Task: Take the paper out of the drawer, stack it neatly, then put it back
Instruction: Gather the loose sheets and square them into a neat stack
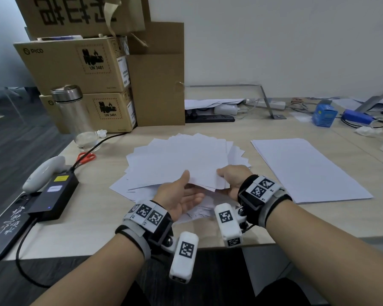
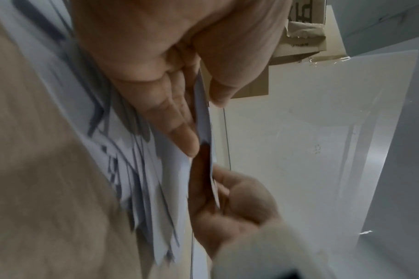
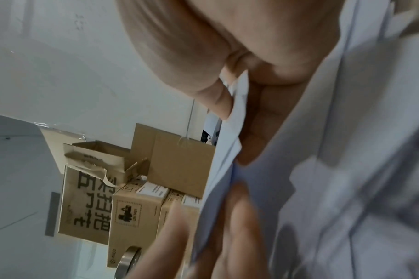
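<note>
Your left hand [image 1: 179, 198] and right hand [image 1: 233, 176] both pinch the near edge of a sheet lifted off the fanned, untidy heap of white paper sheets [image 1: 177, 160], which lies on the pale wood-grain desk [image 1: 93, 228] near the middle of its front edge. On each hand the thumb lies on top of the sheet and the fingers reach beneath it. A neat, squared stack of white paper [image 1: 307, 168] lies flat to the right of the heap, apart from it. At the desk's far-left corner stand stacked brown cardboard boxes [image 1: 75, 67], with a steel flask [image 1: 72, 109] in front of them. Red-handled scissors [image 1: 85, 157] and a black power brick [image 1: 53, 195] lie by the left edge.
</note>
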